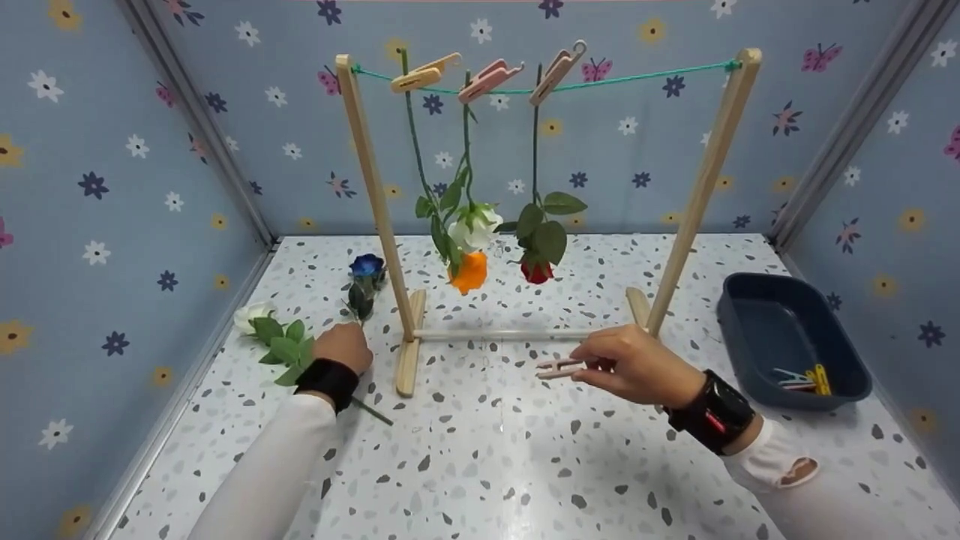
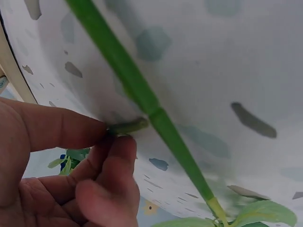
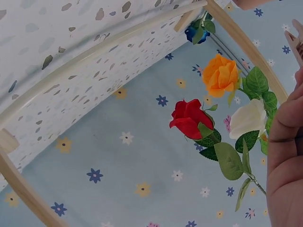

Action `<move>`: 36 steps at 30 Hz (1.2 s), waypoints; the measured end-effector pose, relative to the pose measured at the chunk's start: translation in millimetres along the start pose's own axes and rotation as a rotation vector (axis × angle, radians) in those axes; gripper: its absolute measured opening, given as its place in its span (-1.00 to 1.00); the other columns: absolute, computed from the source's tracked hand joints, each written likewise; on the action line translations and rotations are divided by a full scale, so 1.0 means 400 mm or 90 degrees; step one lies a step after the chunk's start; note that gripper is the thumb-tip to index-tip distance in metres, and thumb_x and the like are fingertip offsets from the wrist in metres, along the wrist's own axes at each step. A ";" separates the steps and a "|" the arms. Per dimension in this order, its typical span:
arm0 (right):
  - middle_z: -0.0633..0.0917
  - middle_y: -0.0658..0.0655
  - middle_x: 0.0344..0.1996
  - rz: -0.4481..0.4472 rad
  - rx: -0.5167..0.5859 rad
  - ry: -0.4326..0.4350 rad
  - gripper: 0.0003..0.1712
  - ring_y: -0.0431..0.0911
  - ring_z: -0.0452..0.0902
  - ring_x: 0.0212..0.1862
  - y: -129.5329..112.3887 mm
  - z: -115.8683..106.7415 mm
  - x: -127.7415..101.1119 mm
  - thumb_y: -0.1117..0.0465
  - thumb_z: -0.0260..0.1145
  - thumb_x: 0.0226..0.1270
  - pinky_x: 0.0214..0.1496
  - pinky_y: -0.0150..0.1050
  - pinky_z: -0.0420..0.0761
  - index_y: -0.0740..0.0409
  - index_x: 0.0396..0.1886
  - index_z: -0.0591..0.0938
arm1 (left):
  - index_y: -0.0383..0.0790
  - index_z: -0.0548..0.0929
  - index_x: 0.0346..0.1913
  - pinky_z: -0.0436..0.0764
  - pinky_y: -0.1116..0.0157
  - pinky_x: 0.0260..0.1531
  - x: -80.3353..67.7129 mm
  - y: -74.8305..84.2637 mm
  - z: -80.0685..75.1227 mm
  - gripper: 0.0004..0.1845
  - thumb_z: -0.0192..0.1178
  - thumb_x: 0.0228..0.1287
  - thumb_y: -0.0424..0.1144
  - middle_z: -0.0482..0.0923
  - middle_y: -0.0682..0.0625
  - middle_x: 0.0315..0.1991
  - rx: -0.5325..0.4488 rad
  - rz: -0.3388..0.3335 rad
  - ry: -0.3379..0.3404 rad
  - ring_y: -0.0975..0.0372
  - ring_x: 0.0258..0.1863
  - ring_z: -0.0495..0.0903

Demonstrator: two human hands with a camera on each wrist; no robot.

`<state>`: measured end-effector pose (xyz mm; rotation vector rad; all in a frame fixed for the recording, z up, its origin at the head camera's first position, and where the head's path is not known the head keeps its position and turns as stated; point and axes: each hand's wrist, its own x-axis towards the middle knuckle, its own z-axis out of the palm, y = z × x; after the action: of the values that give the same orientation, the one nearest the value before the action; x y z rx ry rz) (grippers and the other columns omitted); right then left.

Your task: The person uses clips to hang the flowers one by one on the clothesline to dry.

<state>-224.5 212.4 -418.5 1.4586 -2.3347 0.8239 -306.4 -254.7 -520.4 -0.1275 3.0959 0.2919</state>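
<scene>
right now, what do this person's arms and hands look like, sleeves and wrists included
The left hand and right hand are gloveless. The left sleeve and right sleeve are white, the right with a small opening. The left wristband and right wristband are black, the right bearing a red mark.

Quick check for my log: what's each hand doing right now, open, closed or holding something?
Left hand: pinching a green stem, apparently the blue rose's.
Right hand: holding a pale pink clothespin.
</scene>
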 end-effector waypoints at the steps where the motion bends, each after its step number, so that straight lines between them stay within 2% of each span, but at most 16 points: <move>1: 0.79 0.05 -0.41 0.000 -0.001 -0.001 -0.83 -0.25 0.56 -0.49 0.000 0.000 -0.001 0.42 0.59 0.26 -0.46 -0.51 0.54 0.20 -0.19 0.82 | -0.48 0.78 -0.15 0.80 -0.18 -0.23 -0.001 -0.001 -0.002 -0.74 0.27 0.36 -0.29 0.80 -0.40 -0.20 -0.001 -0.003 -0.005 -0.24 -0.21 0.81; 7: 0.79 0.05 -0.41 0.003 -0.001 -0.006 -0.84 -0.26 0.56 -0.49 -0.001 -0.001 -0.001 0.42 0.59 0.26 -0.46 -0.51 0.54 0.20 -0.19 0.82 | -0.45 0.77 -0.23 0.79 -0.18 -0.26 -0.030 0.015 -0.050 -0.75 0.21 0.39 -0.29 0.80 -0.38 -0.23 -0.027 -0.013 -0.008 -0.22 -0.25 0.80; 13: 0.75 0.02 -0.46 0.003 0.008 -0.002 -0.84 -0.29 0.50 -0.49 0.001 0.001 0.000 0.42 0.59 0.26 -0.47 -0.52 0.48 0.20 -0.19 0.83 | -0.33 0.62 -0.46 0.70 -0.11 -0.46 -0.045 0.021 -0.097 -0.78 0.18 0.38 -0.36 0.71 -0.30 -0.46 -0.076 -0.007 0.050 -0.16 -0.47 0.72; 19: 0.74 0.02 -0.48 -0.010 0.020 0.009 -0.83 -0.26 0.50 -0.50 0.003 0.003 0.001 0.44 0.59 0.24 -0.47 -0.50 0.48 0.22 -0.20 0.82 | -0.12 0.40 -0.67 0.45 0.13 -0.67 -0.045 0.006 -0.123 -0.59 0.12 0.38 -0.43 0.41 -0.03 -0.71 -0.106 -0.008 0.087 0.08 -0.67 0.46; 23: 0.74 0.02 -0.47 -0.009 0.025 0.007 -0.83 -0.29 0.49 -0.51 0.002 0.002 0.003 0.44 0.59 0.25 -0.48 -0.53 0.47 0.21 -0.19 0.83 | -0.03 0.25 -0.74 0.26 0.24 -0.70 -0.048 -0.006 -0.144 -0.49 0.06 0.39 -0.43 0.15 0.09 -0.78 -0.163 -0.019 0.123 0.18 -0.74 0.23; 25: 0.75 0.03 -0.46 -0.007 0.028 0.004 -0.84 -0.29 0.48 -0.51 0.001 0.002 0.004 0.44 0.59 0.26 -0.49 -0.54 0.47 0.21 -0.19 0.83 | -0.04 0.26 -0.75 0.21 0.24 -0.68 -0.049 -0.011 -0.157 -0.49 0.06 0.39 -0.41 0.11 0.11 -0.79 -0.204 -0.021 0.154 0.19 -0.75 0.16; 26: 0.75 0.03 -0.46 -0.005 0.029 0.003 -0.84 -0.30 0.48 -0.51 0.001 0.001 0.004 0.44 0.59 0.26 -0.49 -0.54 0.47 0.21 -0.19 0.83 | -0.07 0.30 -0.75 0.23 0.23 -0.66 -0.050 -0.013 -0.163 -0.51 0.08 0.38 -0.39 0.14 0.09 -0.79 -0.221 -0.026 0.174 0.18 -0.75 0.18; 28: 0.75 0.03 -0.46 -0.004 0.030 0.002 -0.84 -0.30 0.48 -0.51 0.000 0.001 0.005 0.44 0.59 0.26 -0.49 -0.54 0.47 0.21 -0.19 0.83 | -0.20 0.50 -0.70 0.38 0.15 -0.61 -0.052 -0.016 -0.175 -0.59 0.15 0.39 -0.34 0.36 -0.01 -0.77 -0.254 -0.038 0.219 0.11 -0.72 0.35; 30: 0.74 0.02 -0.47 -0.005 0.028 0.002 -0.84 -0.31 0.47 -0.50 0.000 0.002 0.005 0.44 0.59 0.26 -0.49 -0.54 0.46 0.22 -0.18 0.83 | -0.35 0.72 -0.51 0.57 0.03 -0.47 -0.055 -0.016 -0.186 -0.69 0.20 0.41 -0.30 0.61 -0.19 -0.63 -0.298 -0.051 0.263 -0.03 -0.62 0.55; 32: 0.72 0.01 -0.49 -0.007 0.024 0.004 -0.83 -0.31 0.46 -0.50 0.000 0.003 0.004 0.44 0.59 0.26 -0.48 -0.53 0.46 0.22 -0.18 0.83 | -0.42 0.84 -0.25 0.67 -0.04 -0.27 -0.057 -0.014 -0.194 -0.72 0.25 0.46 -0.26 0.78 -0.32 -0.39 -0.346 -0.065 0.298 -0.11 -0.45 0.72; 34: 0.72 0.00 -0.49 -0.009 0.021 0.006 -0.83 -0.30 0.46 -0.50 0.000 0.003 0.004 0.44 0.59 0.26 -0.48 -0.52 0.46 0.22 -0.18 0.82 | -0.44 0.85 -0.10 0.69 0.04 -0.20 -0.059 -0.009 -0.202 -0.71 0.27 0.52 -0.24 0.82 -0.37 -0.23 -0.394 -0.071 0.332 -0.05 -0.39 0.75; 36: 0.70 0.00 -0.50 -0.011 0.017 0.011 -0.82 -0.28 0.47 -0.51 0.000 0.003 0.003 0.43 0.59 0.25 -0.46 -0.50 0.47 0.22 -0.18 0.82 | -0.44 0.85 -0.06 0.68 0.25 -0.27 -0.059 -0.004 -0.211 -0.71 0.28 0.55 -0.23 0.82 -0.37 -0.21 -0.447 -0.072 0.367 0.16 -0.48 0.73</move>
<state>-225.0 210.6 -418.8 1.4757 -2.3038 0.8623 -284.5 -270.4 -437.1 -0.4676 3.3095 1.5702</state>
